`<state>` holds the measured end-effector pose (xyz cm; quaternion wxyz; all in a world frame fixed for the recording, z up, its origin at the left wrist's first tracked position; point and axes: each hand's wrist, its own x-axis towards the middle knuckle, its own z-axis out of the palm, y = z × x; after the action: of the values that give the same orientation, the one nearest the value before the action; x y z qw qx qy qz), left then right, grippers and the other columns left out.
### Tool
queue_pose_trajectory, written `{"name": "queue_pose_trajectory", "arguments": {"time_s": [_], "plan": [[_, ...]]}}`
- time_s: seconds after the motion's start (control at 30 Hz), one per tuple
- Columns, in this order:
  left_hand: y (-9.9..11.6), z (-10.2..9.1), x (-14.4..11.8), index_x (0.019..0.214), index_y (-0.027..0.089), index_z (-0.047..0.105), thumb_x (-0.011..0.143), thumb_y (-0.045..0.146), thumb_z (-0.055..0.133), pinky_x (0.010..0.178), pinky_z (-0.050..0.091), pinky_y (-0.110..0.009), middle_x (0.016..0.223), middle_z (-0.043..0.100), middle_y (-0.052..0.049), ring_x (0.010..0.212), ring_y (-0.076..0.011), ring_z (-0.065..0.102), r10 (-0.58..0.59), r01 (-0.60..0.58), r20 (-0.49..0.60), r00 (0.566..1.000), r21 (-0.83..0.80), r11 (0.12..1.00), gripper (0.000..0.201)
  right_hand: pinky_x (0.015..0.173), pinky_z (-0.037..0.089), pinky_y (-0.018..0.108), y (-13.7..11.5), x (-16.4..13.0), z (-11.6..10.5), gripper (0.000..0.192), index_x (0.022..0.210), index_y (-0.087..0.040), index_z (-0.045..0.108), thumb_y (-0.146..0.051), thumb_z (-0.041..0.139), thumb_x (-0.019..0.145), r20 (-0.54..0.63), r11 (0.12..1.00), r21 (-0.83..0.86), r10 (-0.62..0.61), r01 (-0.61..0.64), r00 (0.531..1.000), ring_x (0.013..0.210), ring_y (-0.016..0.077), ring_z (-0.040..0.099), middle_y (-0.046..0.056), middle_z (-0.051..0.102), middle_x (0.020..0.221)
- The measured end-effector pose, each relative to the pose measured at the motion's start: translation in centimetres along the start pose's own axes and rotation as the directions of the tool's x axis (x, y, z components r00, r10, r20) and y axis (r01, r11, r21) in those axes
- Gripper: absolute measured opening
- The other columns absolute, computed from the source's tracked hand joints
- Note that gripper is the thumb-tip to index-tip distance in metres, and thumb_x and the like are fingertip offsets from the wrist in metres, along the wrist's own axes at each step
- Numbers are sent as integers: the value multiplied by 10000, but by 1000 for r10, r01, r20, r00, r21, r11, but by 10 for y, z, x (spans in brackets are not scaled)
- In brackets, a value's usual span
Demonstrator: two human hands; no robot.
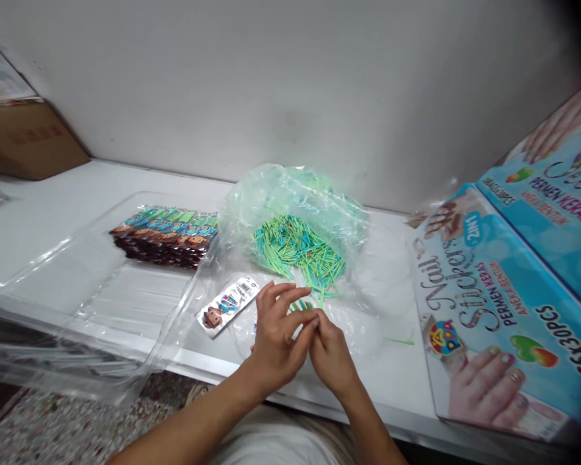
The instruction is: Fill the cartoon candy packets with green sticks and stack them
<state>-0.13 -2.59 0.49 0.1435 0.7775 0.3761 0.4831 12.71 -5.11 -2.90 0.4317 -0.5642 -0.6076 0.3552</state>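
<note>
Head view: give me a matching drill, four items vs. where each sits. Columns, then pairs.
Things:
1. sticks pile
2. single card
3. card stack
4. Nail Stickers box

Places:
A. far right of the table, printed face up
B. in the clear tray on the left
C. inside the open plastic bag, centre
D. lying flat just left of the left hand

Pairs: 1-C, 2-D, 3-B, 4-A

Blue boxes [494,310], stacked packets [167,236], cardboard box [26,139], perhaps paper-topped
</note>
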Motion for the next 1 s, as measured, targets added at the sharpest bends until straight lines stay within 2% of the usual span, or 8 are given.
{"name": "queue_pose_trajectory", "arguments": {"time_s": [0.2, 0.33, 0.5, 0.63, 0.7, 0.8, 0.87, 1.0], "plan": [[14, 12, -9, 853, 209, 622, 839, 151, 540, 994, 346, -457, 1108, 608, -74, 1152, -239, 453, -243, 240, -33, 970, -69, 968, 102, 561, 374, 276, 1, -1, -3, 151, 913, -213, 477, -257, 333, 930, -56, 967, -253, 9, -23, 998, 645, 203, 587, 52, 626, 751], [13, 11, 0, 812, 197, 597, 853, 190, 528, 945, 383, -418, 998, 609, -72, 1054, -221, 502, -292, 283, -70, 954, -124, 951, 81, 567, 371, 289, 18, 0, -18, 183, 853, -211, 488, -273, 328, 916, -114, 909, -408, 37, -80, 993, 641, 218, 584, 66, 615, 733], [-7, 13, 21, 721, 199, 640, 838, 356, 589, 976, 346, -429, 1004, 646, -67, 1065, -238, 510, -346, 344, -22, 938, -71, 936, 202, 531, 359, 276, 35, -9, -39, 277, 764, -221, 448, -444, 390, 918, -227, 958, -166, 195, -235, 954, 540, 169, 496, 0, 520, 614], [-9, 27, 22, 1027, 213, 644, 929, 486, 354, 1026, 329, -413, 1192, 607, -85, 1194, -229, 477, -533, 547, 148, 833, -366, 753, 410, 458, 308, 243, 15, -23, -29, 358, 741, -220, 416, -529, 389, 920, 61, 927, 249, 274, -281, 960, 476, 108, 380, -43, 425, 597], [-6, 32, 19, 1137, 218, 597, 949, 502, 251, 1024, 347, -389, 1239, 591, -84, 1220, -211, 478, -581, 615, 256, 773, -531, 583, 485, 517, 348, 256, 0, -27, -18, 304, 779, -213, 468, -470, 413, 930, 206, 953, 208, 177, -219, 963, 561, 128, 455, -15, 499, 656], [-6, 28, 16, 1125, 198, 589, 933, 544, 252, 962, 411, -372, 1195, 621, -100, 1182, -216, 524, -596, 600, 285, 751, -672, 434, 520, 586, 363, 276, -8, -24, -8, 197, 789, -223, 497, -362, 457, 922, 334, 996, 22, 75, -87, 940, 654, 158, 522, 3, 570, 718], [-14, 17, 15, 1092, 189, 591, 915, 545, 322, 886, 453, -348, 1112, 657, -99, 1105, -215, 574, -635, 578, 216, 742, -686, 441, 480, 544, 350, 272, -1, -16, -8, 204, 752, -230, 461, -353, 452, 915, 367, 992, -41, 123, -116, 922, 566, 146, 511, -24, 535, 636], [-43, -14, 2, 987, 184, 612, 810, 436, 596, 808, 454, -284, 931, 680, -51, 908, -177, 617, -692, 609, 13, 721, -488, 626, 308, 523, 352, 272, 22, 9, -9, 206, 770, -234, 443, -374, 403, 917, 245, 983, -107, 173, -150, 954, 538, 150, 515, -36, 500, 610]]}}
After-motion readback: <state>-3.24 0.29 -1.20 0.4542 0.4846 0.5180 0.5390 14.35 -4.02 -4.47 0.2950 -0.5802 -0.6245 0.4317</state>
